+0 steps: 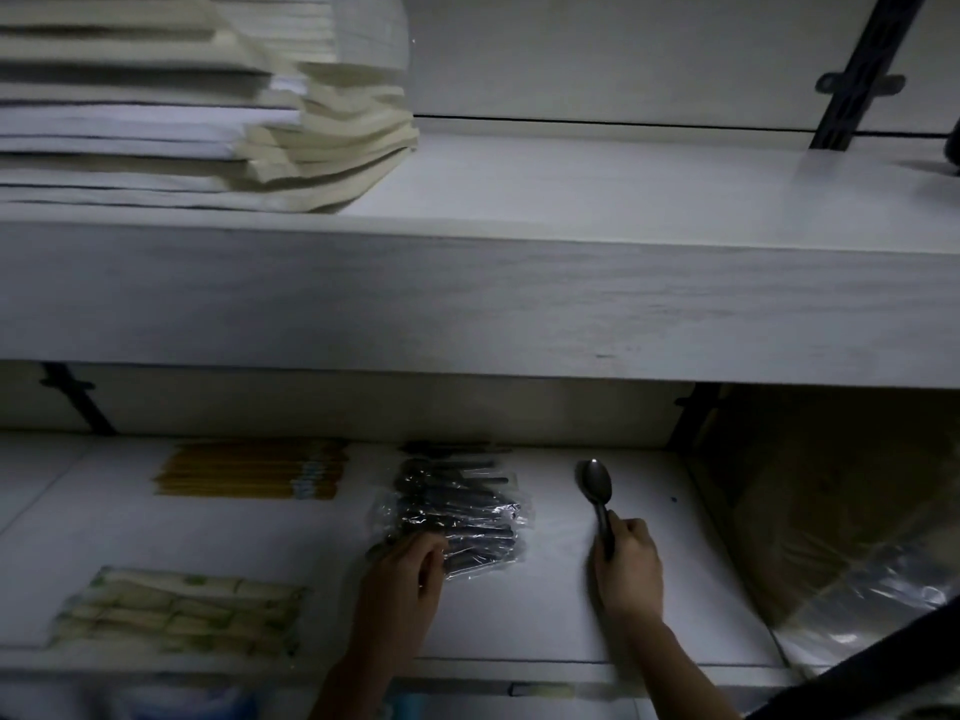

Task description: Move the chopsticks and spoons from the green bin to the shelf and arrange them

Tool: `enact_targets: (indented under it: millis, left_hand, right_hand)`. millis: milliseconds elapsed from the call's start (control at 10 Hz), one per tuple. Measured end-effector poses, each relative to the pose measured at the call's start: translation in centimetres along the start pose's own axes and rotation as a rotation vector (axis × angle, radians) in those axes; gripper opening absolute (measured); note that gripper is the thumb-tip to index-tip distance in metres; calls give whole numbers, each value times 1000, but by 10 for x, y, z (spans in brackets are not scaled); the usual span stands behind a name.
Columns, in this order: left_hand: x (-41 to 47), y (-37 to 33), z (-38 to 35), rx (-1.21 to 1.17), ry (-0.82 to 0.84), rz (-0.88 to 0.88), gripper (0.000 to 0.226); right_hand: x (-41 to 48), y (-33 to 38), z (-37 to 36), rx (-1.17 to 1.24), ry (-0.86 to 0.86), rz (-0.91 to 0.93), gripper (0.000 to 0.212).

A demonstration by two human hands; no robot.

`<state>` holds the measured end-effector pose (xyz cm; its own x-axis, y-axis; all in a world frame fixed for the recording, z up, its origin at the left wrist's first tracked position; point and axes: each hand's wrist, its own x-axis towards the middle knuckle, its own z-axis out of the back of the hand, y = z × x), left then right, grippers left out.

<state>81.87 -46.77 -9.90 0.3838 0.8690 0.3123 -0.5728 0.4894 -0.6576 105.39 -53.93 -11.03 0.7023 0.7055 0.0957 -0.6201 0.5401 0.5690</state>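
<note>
Right hand [629, 569] grips loose spoon [598, 492] on bare shelf [649, 615] (open room right); left hand [410, 569] pinches wrapped spoons [457, 517].

— How's the light?
— Dim and greyish. The lower shelf [545, 605] sits in shadow under the upper shelf [519, 304], whose top catches the most light.
— Any glare?
— Small glints on the plastic-wrapped spoons [467, 517].
— Sharpness?
— Soft overall; the stacked paper [182, 106] at upper left is smeared, and shelf lines bow near the edges.

Glossy dark spoon [597, 485], crinkly clear plastic wrappers [467, 517] (shiny), matt white shelf [519, 605]
</note>
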Motion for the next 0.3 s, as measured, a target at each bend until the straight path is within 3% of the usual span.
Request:
enact_targets:
  millis: [100,200,300]
  left_hand:
    - [-7,9,14,33,-10,36,19]
    - [-12,20,32,14,-45,73,37]
    - [-20,36,55,-55,-84,89,42]
  right_hand:
    - [3,5,-5,-22,39,-9,23]
    - [-2,13,-4,-96,48,-42,38]
    - [-15,18,-2,-102,-22,-22,50]
